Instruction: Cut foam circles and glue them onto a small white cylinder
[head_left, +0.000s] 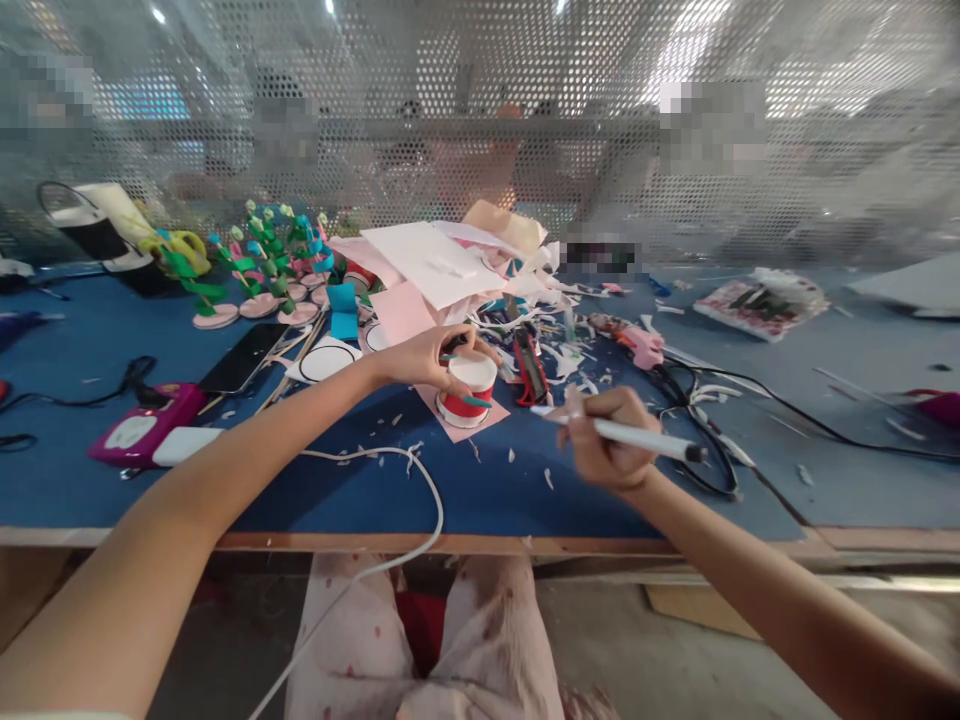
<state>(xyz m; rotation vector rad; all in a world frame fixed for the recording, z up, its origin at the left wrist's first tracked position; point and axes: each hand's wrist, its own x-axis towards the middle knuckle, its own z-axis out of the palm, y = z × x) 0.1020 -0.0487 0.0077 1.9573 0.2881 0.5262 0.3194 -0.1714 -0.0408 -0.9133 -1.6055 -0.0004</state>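
Observation:
My left hand (439, 358) curls round a short red and white roll (472, 375), which stands on a small piece of pink paper (495, 415). The fingers rest at its sides. In my right hand (611, 440) is a white marker (645, 437), its tip pointing left, apart from the roll. A red and black cutter-like tool (529, 365) lies just right of the roll. White paper with a black drawn circle (326, 360) lies left of my left hand.
Behind are stacked paper sheets (420, 255) and scraps. Paper flowers on round bases (259, 300) stand back left, near a phone (244, 358) and a magenta box (150, 425). A pink glue gun (643, 345) with a black cord lies right. A white cable (439, 500) crosses the table's front edge.

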